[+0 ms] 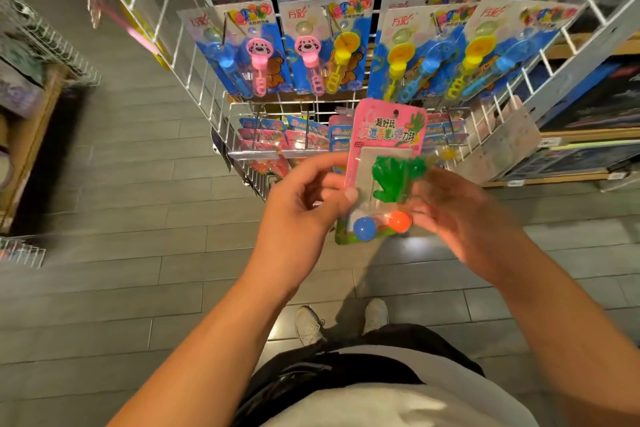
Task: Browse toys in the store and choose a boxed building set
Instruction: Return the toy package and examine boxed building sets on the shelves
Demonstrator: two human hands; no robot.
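Pinching a pink carded blister pack [379, 163] of green sticky hands and two bouncy balls, the left hand [304, 204] is gripping its left edge; the blurred right hand [460, 218] is curling around its right side, before the white wire rack [194, 55]. No boxed building set is showing. Lingering here risks delaying the choice.

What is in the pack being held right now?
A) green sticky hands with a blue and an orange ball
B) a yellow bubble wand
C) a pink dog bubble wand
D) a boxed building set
A: the pink pack, held between the left hand and right hand, shows green hands above a blue ball and an orange ball.
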